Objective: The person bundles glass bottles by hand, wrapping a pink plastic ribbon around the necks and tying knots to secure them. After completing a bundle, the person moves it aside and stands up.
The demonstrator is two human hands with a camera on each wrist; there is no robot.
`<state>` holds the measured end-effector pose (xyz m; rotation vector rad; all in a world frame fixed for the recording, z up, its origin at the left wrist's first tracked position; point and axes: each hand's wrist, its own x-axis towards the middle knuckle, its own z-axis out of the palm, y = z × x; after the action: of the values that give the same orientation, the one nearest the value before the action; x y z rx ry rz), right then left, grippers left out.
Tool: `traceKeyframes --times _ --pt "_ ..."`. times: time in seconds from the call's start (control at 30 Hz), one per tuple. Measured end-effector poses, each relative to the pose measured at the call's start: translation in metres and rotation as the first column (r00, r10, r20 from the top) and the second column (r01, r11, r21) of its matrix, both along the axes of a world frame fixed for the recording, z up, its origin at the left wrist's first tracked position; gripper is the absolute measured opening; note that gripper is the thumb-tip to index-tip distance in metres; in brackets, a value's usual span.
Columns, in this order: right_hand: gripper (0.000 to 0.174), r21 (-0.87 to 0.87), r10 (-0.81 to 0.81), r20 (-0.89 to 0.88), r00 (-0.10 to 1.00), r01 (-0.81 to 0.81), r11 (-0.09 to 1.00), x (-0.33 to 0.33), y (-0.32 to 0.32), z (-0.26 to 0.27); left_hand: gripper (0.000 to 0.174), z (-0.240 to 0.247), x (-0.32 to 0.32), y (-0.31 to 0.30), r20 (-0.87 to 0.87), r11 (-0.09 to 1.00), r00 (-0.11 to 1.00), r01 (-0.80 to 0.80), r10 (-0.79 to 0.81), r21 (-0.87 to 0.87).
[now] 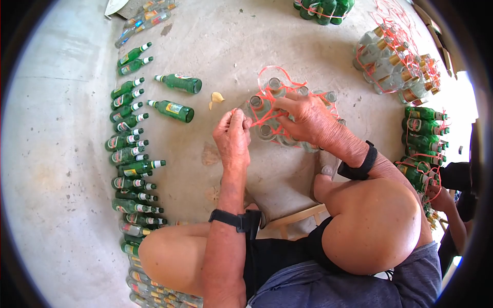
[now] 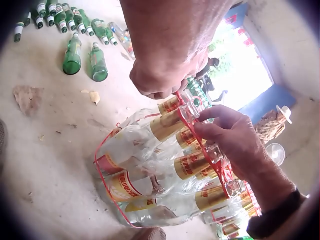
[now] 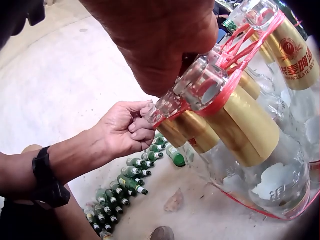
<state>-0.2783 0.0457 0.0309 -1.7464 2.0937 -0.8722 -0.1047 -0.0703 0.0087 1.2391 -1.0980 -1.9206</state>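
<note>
Clear glass beer bottles [image 2: 132,142] with gold neck foil stand upright in a cluster in front of me. Red plastic string [image 3: 215,107] loops round their necks and runs lower round their bodies. At the left edge of the cluster, my left hand [image 1: 233,136] pinches a length of this string, fingers curled in. My right hand [image 1: 308,120] reaches over the tops, its thumb and index finger curved at one bottle neck [image 2: 190,111] in the left wrist view. The right wrist view hides those fingertips behind the hand.
Green bottles [image 1: 128,156] lie in a long row on the left, with two loose green bottles [image 1: 174,110] nearer. Tied clear bottles [image 1: 385,61] stand back right; green bundles [image 1: 423,128] lie further right. Another person's arm [image 1: 452,205] shows at the right edge.
</note>
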Motion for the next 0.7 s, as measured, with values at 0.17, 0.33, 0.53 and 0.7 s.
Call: traceKeyframes --times 0.17,0.33,0.53,0.7 --pt "0.026 0.000 0.014 0.001 1.000 -0.014 1.000 -0.002 0.001 0.002 0.019 0.002 0.001 -0.001 0.008 1.000 1.000 -0.012 0.012 0.006" --pt "0.026 0.033 0.007 0.001 1.000 -0.007 0.999 -0.002 0.002 0.002 0.019 0.001 0.002 0.000 0.022 1.000 1.000 -0.013 0.013 -0.007" --pt "0.028 0.021 0.037 0.002 0.999 -0.037 0.999 -0.005 0.002 -0.006 0.019 0.003 0.005 -0.001 -0.016 0.999 0.999 0.031 -0.031 0.017" --pt "0.033 -0.218 0.114 0.146 0.983 -0.081 0.973 -0.011 0.005 0.005 0.018 0.001 0.010 0.004 -0.042 0.996 0.996 0.078 -0.080 -0.041"
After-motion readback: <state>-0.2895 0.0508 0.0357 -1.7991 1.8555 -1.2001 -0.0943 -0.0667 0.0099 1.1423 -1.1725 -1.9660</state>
